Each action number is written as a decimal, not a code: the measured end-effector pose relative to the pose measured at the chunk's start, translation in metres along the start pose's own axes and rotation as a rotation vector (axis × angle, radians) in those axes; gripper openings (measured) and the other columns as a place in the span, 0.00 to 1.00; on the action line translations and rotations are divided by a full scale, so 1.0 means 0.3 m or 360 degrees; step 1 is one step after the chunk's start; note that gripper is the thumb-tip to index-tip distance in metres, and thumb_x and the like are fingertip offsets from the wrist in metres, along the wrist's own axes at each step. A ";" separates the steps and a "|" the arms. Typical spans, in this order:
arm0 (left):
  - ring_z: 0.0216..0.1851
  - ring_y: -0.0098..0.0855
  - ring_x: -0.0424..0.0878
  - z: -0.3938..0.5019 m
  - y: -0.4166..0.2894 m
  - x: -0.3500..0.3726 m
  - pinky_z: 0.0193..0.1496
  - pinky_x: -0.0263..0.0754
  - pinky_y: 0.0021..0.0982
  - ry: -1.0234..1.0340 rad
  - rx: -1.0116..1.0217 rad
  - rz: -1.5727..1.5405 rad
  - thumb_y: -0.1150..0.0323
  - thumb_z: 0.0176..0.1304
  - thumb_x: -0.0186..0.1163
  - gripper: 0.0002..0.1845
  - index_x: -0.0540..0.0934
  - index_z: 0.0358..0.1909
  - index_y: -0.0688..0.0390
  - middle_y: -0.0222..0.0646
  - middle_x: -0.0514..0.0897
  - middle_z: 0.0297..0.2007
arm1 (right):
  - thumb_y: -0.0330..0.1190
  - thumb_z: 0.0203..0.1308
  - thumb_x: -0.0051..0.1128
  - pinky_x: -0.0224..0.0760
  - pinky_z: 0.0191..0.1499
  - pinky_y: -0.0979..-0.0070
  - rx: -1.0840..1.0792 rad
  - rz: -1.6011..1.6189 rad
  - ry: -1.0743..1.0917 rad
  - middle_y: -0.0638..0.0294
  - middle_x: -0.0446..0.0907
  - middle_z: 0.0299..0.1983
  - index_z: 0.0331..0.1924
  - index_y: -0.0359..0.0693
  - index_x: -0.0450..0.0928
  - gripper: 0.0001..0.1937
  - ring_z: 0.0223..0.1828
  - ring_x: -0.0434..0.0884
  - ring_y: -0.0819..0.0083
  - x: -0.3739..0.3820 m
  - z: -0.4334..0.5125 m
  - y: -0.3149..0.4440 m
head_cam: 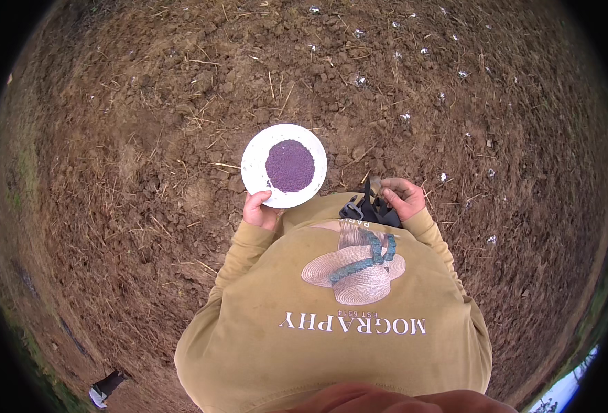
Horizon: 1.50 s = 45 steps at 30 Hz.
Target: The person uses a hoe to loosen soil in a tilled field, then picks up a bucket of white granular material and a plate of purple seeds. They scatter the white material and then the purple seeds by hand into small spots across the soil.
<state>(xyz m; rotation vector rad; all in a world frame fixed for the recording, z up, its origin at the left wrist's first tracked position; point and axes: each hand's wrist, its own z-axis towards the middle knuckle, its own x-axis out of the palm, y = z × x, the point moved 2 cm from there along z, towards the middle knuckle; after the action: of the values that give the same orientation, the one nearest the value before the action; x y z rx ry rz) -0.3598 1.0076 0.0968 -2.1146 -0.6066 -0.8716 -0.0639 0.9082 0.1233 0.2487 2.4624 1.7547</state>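
Observation:
My left hand [260,210] grips the near rim of a round white plate [252,155], thumb on top. A heap of small purple granules [290,166] lies in the plate's middle, with a few loose grains towards the rim. On the other side, my right hand [403,197] is in front of my waist with its fingers bent and the thumb close to them. It is right beside a black strap [381,212] with a plastic buckle [352,210]. Whether its fingertips pinch something is too small to tell.
Tilled brown soil [180,129] with clods and bits of straw [271,85] surrounds me. Several small white patches [361,81] dot the ground ahead and to the right. Far behind on the left, a dark object with a pale end [107,388] is on the soil.

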 end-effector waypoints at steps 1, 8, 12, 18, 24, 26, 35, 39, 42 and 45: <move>0.53 0.40 0.68 0.006 -0.010 -0.029 0.56 0.61 0.44 0.0005 0.0018 0.0045 0.73 0.45 0.51 0.32 0.60 0.58 0.58 0.38 0.69 0.53 | 0.26 0.55 0.52 0.69 0.36 0.83 0.0004 -0.0034 0.0005 0.65 0.77 0.32 0.41 0.34 0.74 0.09 0.31 0.74 0.82 0.009 0.001 0.000; 0.53 0.40 0.68 0.036 -0.089 -0.112 0.52 0.66 0.47 -0.0046 0.0090 -0.0010 0.75 0.44 0.50 0.32 0.59 0.58 0.57 0.37 0.70 0.52 | 0.25 0.55 0.51 0.70 0.39 0.82 -0.0102 -0.0143 -0.0015 0.65 0.77 0.33 0.41 0.34 0.74 0.09 0.35 0.75 0.81 0.071 0.019 -0.030; 0.53 0.39 0.68 0.043 -0.126 -0.124 0.55 0.63 0.45 -0.0026 0.0107 0.0023 0.74 0.45 0.50 0.32 0.60 0.58 0.58 0.37 0.69 0.52 | 0.25 0.55 0.51 0.70 0.39 0.81 -0.0055 -0.0099 -0.0001 0.63 0.78 0.34 0.41 0.33 0.74 0.09 0.35 0.76 0.80 0.104 0.035 -0.019; 0.56 0.38 0.66 0.055 -0.160 -0.151 0.60 0.57 0.44 0.0006 0.0131 0.0016 0.72 0.45 0.51 0.33 0.60 0.58 0.58 0.36 0.69 0.54 | 0.26 0.55 0.52 0.70 0.40 0.80 -0.0001 -0.0240 0.0014 0.62 0.78 0.34 0.40 0.34 0.75 0.09 0.35 0.76 0.78 0.151 0.067 0.024; 0.56 0.38 0.66 0.048 -0.185 -0.172 0.60 0.56 0.44 -0.0047 0.0148 -0.0014 0.72 0.45 0.51 0.33 0.60 0.58 0.58 0.36 0.68 0.54 | 0.27 0.54 0.53 0.70 0.40 0.79 -0.0084 -0.0338 0.0041 0.62 0.79 0.34 0.40 0.34 0.75 0.09 0.35 0.76 0.78 0.187 0.097 0.034; 0.55 0.38 0.66 0.049 -0.192 -0.183 0.60 0.56 0.44 -0.0046 0.0176 -0.0009 0.72 0.45 0.51 0.33 0.60 0.58 0.58 0.36 0.69 0.54 | 0.27 0.54 0.53 0.70 0.39 0.79 -0.0108 -0.0311 0.0044 0.62 0.79 0.34 0.40 0.34 0.75 0.09 0.35 0.76 0.78 0.190 0.108 0.005; 0.53 0.39 0.68 0.022 -0.201 -0.230 0.54 0.64 0.44 -0.0168 0.0220 -0.0058 0.78 0.44 0.49 0.33 0.59 0.58 0.58 0.37 0.69 0.52 | 0.27 0.54 0.54 0.71 0.37 0.81 0.0087 -0.0337 0.0129 0.63 0.79 0.33 0.40 0.35 0.76 0.09 0.32 0.76 0.79 0.237 0.160 0.063; 0.53 0.39 0.68 0.010 -0.187 -0.230 0.54 0.65 0.44 -0.0196 0.0204 -0.0062 0.77 0.44 0.49 0.33 0.59 0.58 0.57 0.37 0.69 0.52 | 0.25 0.53 0.53 0.71 0.37 0.82 -0.0034 -0.0309 0.0192 0.63 0.79 0.33 0.40 0.35 0.76 0.09 0.32 0.76 0.80 0.251 0.192 0.062; 0.52 0.39 0.68 -0.009 -0.189 -0.210 0.54 0.65 0.43 -0.0243 0.0220 -0.0012 0.77 0.43 0.49 0.33 0.59 0.58 0.57 0.37 0.69 0.52 | 0.24 0.53 0.53 0.71 0.37 0.82 0.0012 -0.0330 0.0260 0.63 0.79 0.33 0.39 0.35 0.76 0.09 0.32 0.76 0.81 0.259 0.234 0.075; 0.52 0.39 0.68 -0.001 -0.179 -0.203 0.54 0.65 0.42 -0.0261 0.0270 0.0021 0.77 0.43 0.49 0.33 0.60 0.57 0.58 0.38 0.69 0.52 | 0.23 0.52 0.53 0.71 0.36 0.82 -0.0032 -0.0310 0.0323 0.64 0.79 0.33 0.38 0.35 0.76 0.09 0.31 0.76 0.81 0.257 0.294 0.071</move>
<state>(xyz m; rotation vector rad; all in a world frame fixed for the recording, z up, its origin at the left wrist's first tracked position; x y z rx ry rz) -0.4348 1.0314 0.0767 -2.0449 -0.7243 -0.6204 -0.1220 1.0117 0.1151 -0.1747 2.5000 1.7989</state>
